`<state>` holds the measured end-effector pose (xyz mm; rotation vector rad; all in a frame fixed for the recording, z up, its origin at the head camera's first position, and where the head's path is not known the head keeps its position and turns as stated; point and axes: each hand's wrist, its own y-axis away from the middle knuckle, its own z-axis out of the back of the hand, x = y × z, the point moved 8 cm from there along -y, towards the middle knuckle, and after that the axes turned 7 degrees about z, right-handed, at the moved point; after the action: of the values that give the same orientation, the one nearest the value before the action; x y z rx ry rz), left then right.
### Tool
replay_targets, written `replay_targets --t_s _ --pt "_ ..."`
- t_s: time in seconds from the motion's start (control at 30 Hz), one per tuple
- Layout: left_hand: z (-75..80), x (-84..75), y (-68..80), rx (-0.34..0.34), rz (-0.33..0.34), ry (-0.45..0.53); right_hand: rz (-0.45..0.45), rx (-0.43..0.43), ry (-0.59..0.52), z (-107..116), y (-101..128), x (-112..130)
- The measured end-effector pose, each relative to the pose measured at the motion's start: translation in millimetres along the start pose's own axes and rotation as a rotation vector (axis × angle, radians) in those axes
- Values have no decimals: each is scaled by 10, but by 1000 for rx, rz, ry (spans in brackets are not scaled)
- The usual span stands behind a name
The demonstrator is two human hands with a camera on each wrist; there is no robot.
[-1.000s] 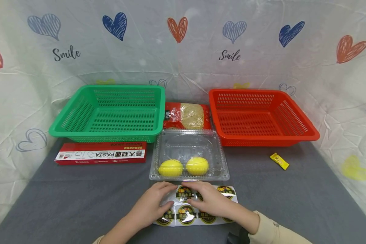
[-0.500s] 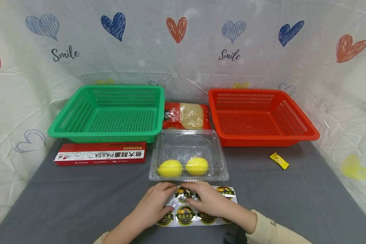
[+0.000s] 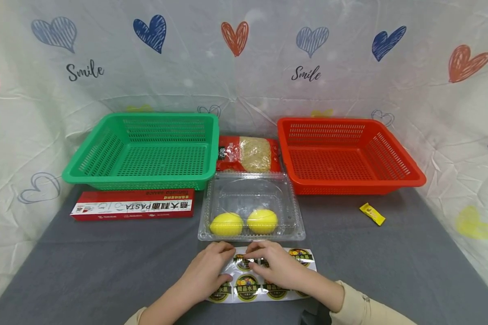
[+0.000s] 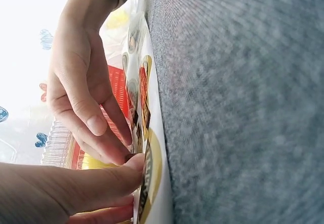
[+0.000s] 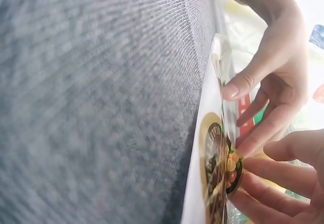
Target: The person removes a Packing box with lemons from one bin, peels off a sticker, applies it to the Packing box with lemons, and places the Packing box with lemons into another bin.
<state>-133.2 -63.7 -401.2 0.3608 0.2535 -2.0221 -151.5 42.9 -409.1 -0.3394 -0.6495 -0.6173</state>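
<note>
Resting on a sheet of round fruit stickers [image 3: 264, 275], both hands are working at its far edge on the grey tablecloth [image 3: 105, 271]. The left hand [image 3: 207, 273] is lying over the left part of the sheet, its fingers bent and pressing the backing down; the left wrist view shows its thumb [image 4: 101, 181] flat against the sheet's edge. The right hand [image 3: 278, 268] is covering the middle of the sheet, and its thumb and forefinger are pinching one sticker [image 5: 230, 171] that is lifting off the backing, as the right wrist view shows. The fingertips of the two hands are nearly meeting over the top row of stickers. A cream sleeve [image 3: 362, 309] is covering the right forearm.

Just beyond the fingertips, a clear plastic box [image 3: 252, 205] is sitting closed, holding two lemons [image 3: 244, 222] side by side at its near wall. Beyond the box, a red bag of pasta [image 3: 248, 154] is lying between two baskets: a green basket [image 3: 146, 149] off past the left hand and a red basket [image 3: 345, 153] off past the right hand. A long red pasta carton [image 3: 132, 210] is lying in front of the green basket, well to the left of the left hand. A small yellow packet [image 3: 372, 214] is lying well to the right of the right hand, near the red basket's front corner. A white sheet printed with hearts [image 3: 244, 58] is hanging behind everything.
</note>
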Motion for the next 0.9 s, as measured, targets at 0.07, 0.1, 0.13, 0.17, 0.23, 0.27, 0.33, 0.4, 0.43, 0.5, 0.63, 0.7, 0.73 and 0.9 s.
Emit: replay_targets --t_s 0.07,0.1,0.13,0.17,0.23,0.27,0.33,0.4,0.43,0.5,0.63,0.7,0.73,0.9 --pt "0 -6 0 -2 -3 0 8 -5 -12 8 4 8" --pt "3 -9 1 -4 -5 0 14 -8 -21 10 6 11" --pt "4 -11 2 -5 -6 -2 19 -10 -29 13 9 13" --pt "5 -12 3 -7 -8 -3 26 -12 -38 15 13 16" --pt "9 -14 6 -10 -9 -8 50 -19 -47 22 20 30" --pt "12 -17 9 -14 -13 -9 64 -24 -53 27 25 39" --pt "14 -16 10 -12 -11 -14 97 -38 -62 41 36 63" --pt "15 -18 11 -6 -7 -18 134 -65 -69 70 49 95" --pt "15 -18 11 0 -5 -19 146 -80 -81 87 56 108" --pt "12 -15 10 14 2 -23 166 -115 -99 130 69 137" --pt "14 -24 12 10 1 -36 190 -181 -107 224 94 178" --pt "18 -33 16 -7 -2 -48 203 -209 -103 275 107 199" --pt "20 -37 19 -17 -4 -55 203 -219 -99 300 114 204" --pt "34 -57 32 -43 -9 -79 170 -267 -97 436 144 214"
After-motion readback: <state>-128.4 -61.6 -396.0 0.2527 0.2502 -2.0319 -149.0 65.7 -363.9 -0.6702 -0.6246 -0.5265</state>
